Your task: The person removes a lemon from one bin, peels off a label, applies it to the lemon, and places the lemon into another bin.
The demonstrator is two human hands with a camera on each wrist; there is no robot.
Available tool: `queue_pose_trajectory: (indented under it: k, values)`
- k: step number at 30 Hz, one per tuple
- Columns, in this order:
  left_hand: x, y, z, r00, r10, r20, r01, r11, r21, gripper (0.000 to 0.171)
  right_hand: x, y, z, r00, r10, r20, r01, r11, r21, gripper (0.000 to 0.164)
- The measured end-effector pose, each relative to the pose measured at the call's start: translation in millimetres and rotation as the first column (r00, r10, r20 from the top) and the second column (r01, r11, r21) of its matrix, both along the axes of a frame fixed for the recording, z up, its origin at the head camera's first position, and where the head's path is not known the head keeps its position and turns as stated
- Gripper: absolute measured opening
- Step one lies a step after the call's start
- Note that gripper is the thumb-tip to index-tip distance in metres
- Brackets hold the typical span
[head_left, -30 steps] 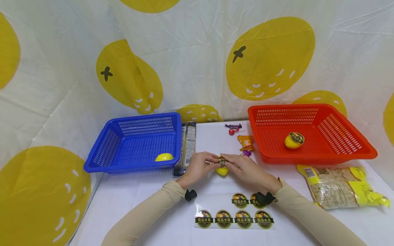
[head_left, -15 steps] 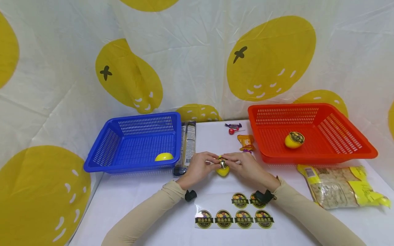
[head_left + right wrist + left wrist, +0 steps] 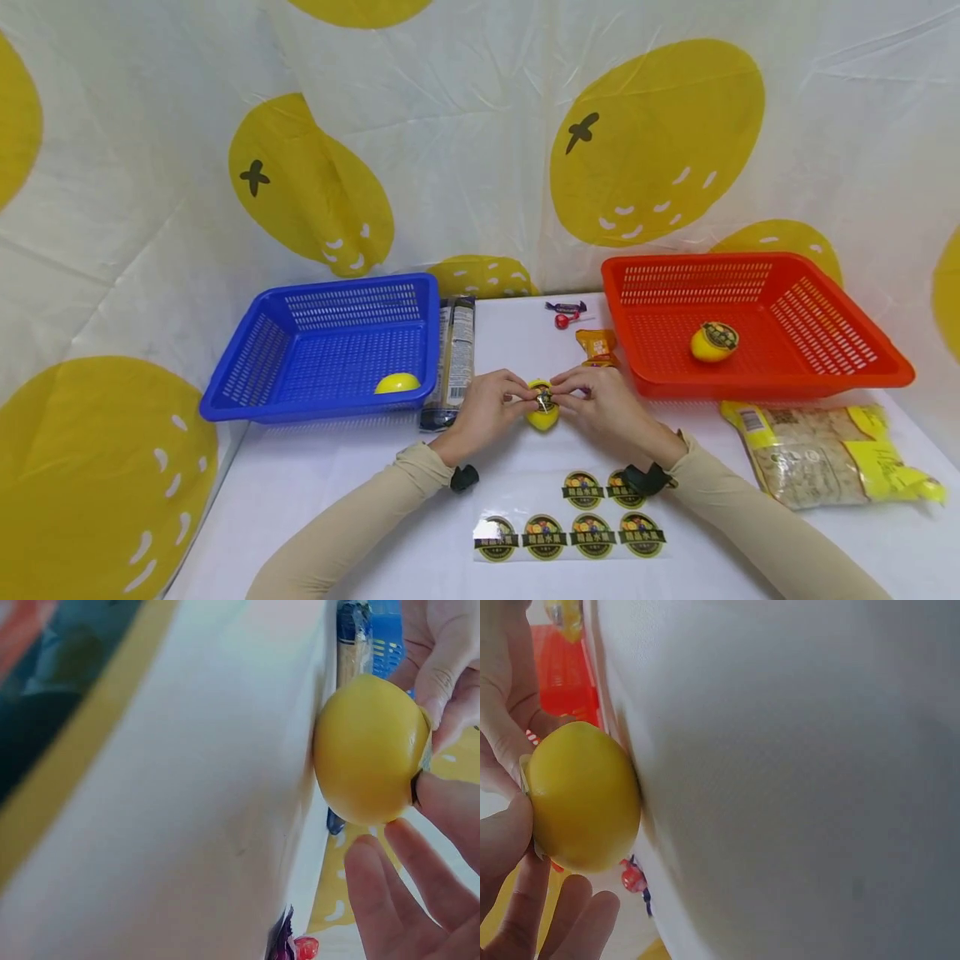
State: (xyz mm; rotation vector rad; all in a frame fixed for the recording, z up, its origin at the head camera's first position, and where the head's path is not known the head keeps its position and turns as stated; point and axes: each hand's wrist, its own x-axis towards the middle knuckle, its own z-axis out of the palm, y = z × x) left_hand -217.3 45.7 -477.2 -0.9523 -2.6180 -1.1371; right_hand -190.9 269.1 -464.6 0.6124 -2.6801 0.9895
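A yellow lemon (image 3: 543, 421) rests on the white table in the middle of the head view, with a round dark fruit sticker (image 3: 543, 398) on its upper side. My left hand (image 3: 489, 410) pinches the sticker's left edge between thumb and fingers. From the opposite side my right hand (image 3: 604, 408) pinches its right edge, with the thumb (image 3: 450, 806) at the dark rim in the right wrist view. In the left wrist view the lemon (image 3: 589, 796) shows its bare side, and the sticker's edge stands slightly off the skin. Below the hands lies a sheet of several matching stickers (image 3: 544, 536).
At left a blue basket (image 3: 315, 408) holds a yellow fruit (image 3: 397, 383). The red basket (image 3: 765, 385) at right contains a stickered lemon (image 3: 711, 344). A dark long packet (image 3: 459, 350), wrapped candies (image 3: 597, 344), a lollipop (image 3: 562, 321) and a yellow-clear bag (image 3: 810, 467) lie around.
My right fingers have drawn back slightly over the sticker, so more of it shows. The right hand now covers the purple candy. My left hand stays almost still.
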Motion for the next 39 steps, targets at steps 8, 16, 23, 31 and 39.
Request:
queue_pose_trajectory:
  k: [8,16,23,31,39]
  values:
    - [-1.3,-2,1.7,0.999,-0.014,0.033,0.014,1.000,-0.007,0.015,-4.5,4,-2.1,0.994,0.036,0.107,-0.030,0.998,-0.051,0.010]
    - [-5.0,-4,-3.9,0.968,-0.064,0.243,0.035,0.992,0.119,0.013,-7.3,10,-5.8,0.952,0.027,0.305,0.031,0.982,-0.185,0.011]
    - [-11.7,-6,-6.5,0.915,-0.066,0.397,-0.012,0.981,0.191,0.011,-9.8,9,-7.5,0.898,0.060,0.436,0.069,0.960,-0.273,0.017]
    - [-17.5,-8,-2.6,0.834,-0.108,0.541,-0.026,0.972,0.235,0.021,-13.7,8,-7.3,0.861,0.131,0.492,0.023,0.956,-0.294,0.037]
    - [-17.5,-7,0.0,0.825,-0.102,0.556,-0.026,0.976,0.218,0.020,-12.1,10,-4.8,0.837,0.166,0.521,0.000,0.952,-0.305,0.041]
